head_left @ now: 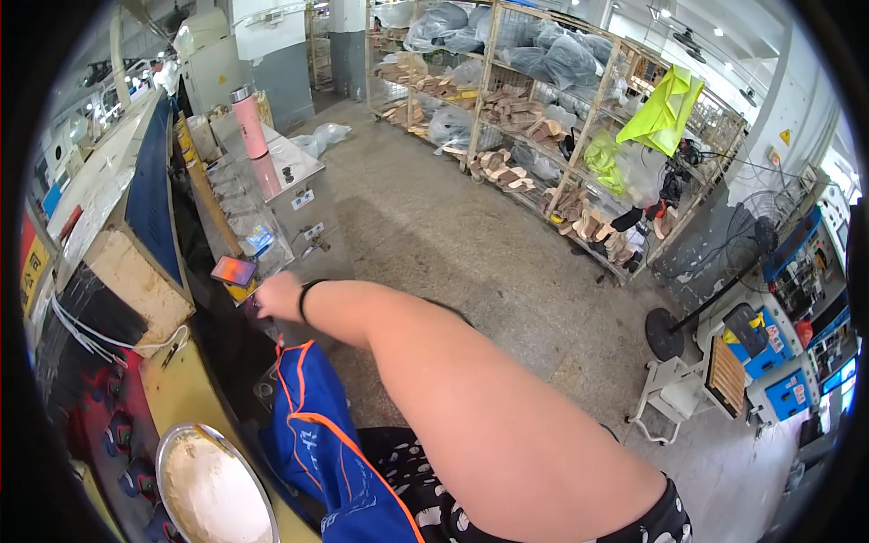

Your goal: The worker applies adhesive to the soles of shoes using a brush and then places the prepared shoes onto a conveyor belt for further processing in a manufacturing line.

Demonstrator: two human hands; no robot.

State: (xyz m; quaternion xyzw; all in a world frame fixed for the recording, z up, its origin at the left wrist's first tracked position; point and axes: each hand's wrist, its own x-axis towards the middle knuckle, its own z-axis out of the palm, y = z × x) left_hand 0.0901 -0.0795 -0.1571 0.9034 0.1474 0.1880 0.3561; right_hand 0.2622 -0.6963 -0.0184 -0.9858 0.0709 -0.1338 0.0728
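My right arm reaches across from the lower right, with a black band on the wrist. My right hand is at the near end of the metal bench, its fingers curled downward. A small dark thing shows at the fingertips, too small to name. Just beyond the hand lies a phone with a lit orange and purple screen, above something yellow. A blue apron with orange edging hangs below the hand. My left hand is out of view.
A pink bottle stands on the bench. At lower left, a metal-rimmed oval dish with a whitish inside sits by a yellow machine edge. Wire racks hold shoe-shaped pieces. A pedestal fan and white cart stand right.
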